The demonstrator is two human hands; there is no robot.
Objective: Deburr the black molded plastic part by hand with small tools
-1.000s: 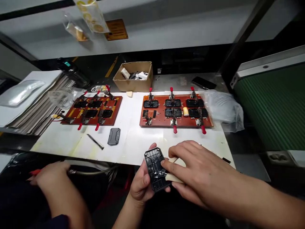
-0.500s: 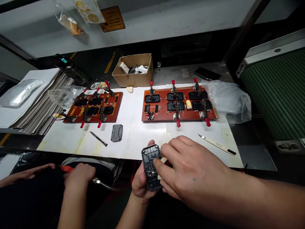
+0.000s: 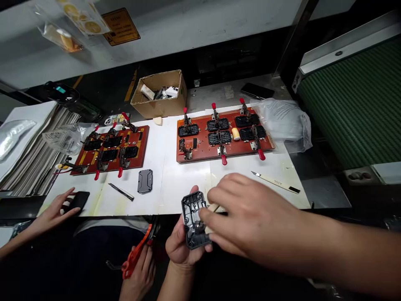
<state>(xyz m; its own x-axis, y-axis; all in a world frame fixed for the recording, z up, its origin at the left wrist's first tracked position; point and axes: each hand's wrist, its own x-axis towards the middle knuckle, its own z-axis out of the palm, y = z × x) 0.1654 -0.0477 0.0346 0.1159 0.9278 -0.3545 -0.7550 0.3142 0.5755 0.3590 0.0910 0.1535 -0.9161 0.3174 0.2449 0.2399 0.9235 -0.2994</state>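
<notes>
My left hand grips a black ribbed plastic housing, its inner side facing up, held just in front of the table's near edge. My right hand pinches a small beige block against the housing's right side. A red clamp fixture with several black housings and red toggle handles lies on the white table beyond my hands. A beige-handled craft knife lies on the table to the right of my right hand.
A second red fixture sits at the left, with a loose grey housing and a small blade in front of it. A co-worker's hand touches a black part; another holds orange-handled pliers. Cardboard box, plastic bag, green conveyor.
My hands and the housing stayed together while the view swung slightly right. The co-worker's hand reached up onto the table's left edge, and the orange pliers moved lower and toward the centre.
</notes>
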